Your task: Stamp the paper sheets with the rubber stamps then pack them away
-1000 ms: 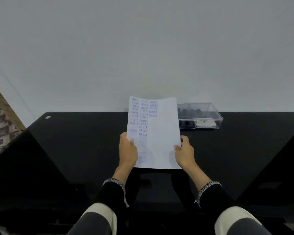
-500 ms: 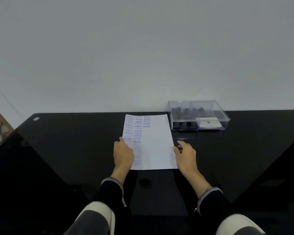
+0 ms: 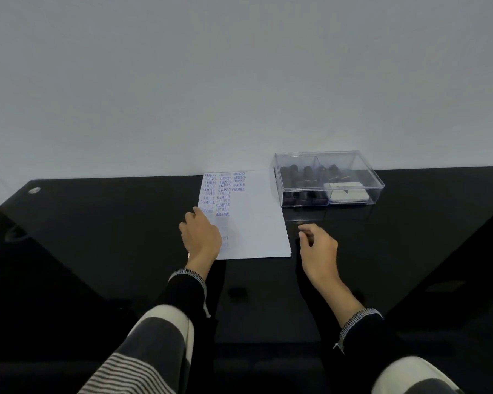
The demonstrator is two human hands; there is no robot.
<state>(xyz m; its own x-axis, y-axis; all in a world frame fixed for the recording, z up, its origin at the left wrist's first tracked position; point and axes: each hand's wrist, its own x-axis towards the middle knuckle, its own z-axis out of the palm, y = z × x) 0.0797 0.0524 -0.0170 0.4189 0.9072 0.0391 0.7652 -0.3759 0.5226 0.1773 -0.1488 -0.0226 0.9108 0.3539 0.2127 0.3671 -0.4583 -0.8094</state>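
Note:
A white paper sheet (image 3: 254,220) lies flat on the black glass table (image 3: 97,237), its left part covered with blue stamp prints. My left hand (image 3: 201,237) rests on the sheet's left edge with fingers loosely bent. To the right of the sheet my right hand (image 3: 319,248) hovers just off the paper, fingers loosely curled and holding nothing. A clear plastic box (image 3: 328,180) with its lid on stands behind the right hand; dark rubber stamps (image 3: 305,180) fill its left side and a white ink pad (image 3: 346,193) lies in its right side.
The table's far edge meets a plain white wall (image 3: 239,81) right behind the box and sheet. A round metal fitting (image 3: 34,190) sits at the far left corner of the table.
The sheet went from being held up in both hands to lying flat on the table. My right hand has let go and moved off to the right; the left hand stays on the paper.

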